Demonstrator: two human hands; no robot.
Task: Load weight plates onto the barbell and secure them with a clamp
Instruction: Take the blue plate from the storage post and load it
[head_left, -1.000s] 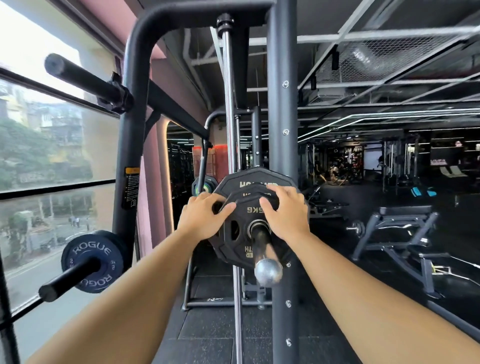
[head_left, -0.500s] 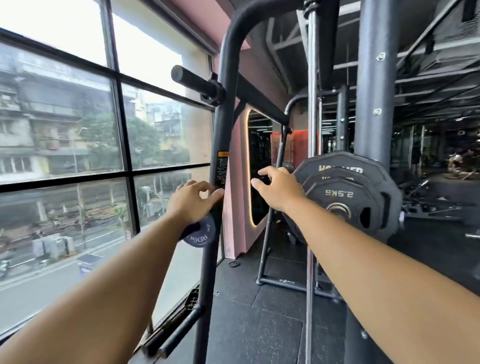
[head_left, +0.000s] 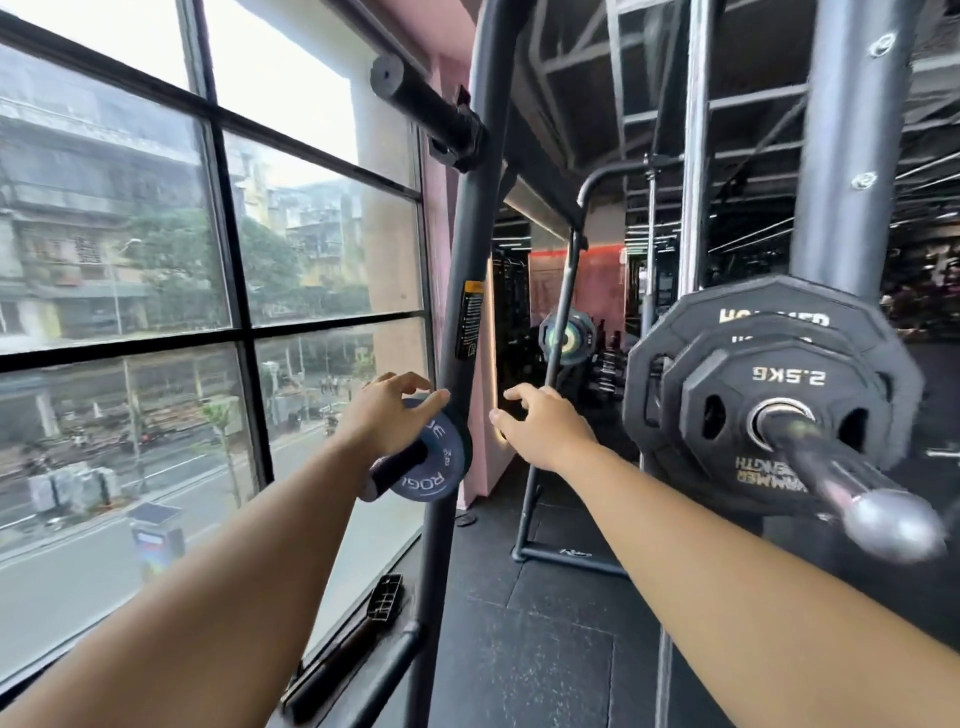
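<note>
While the left hand (head_left: 387, 415) curls over the small blue plate (head_left: 434, 467), grip unclear, the right hand (head_left: 545, 428) hovers open mid-frame.

Small plate (head_left: 435, 480) left of barbell (head_left: 823, 457)

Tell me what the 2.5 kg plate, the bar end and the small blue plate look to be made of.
2.5 kg plate: likely rubber or urethane over metal, matte black; dull surface, pale lettering.
Bar end: steel, polished; grey with bright highlights.
Blue plate: rubber-coated or painted metal, cannot tell which; matte blue, white lettering.
</note>
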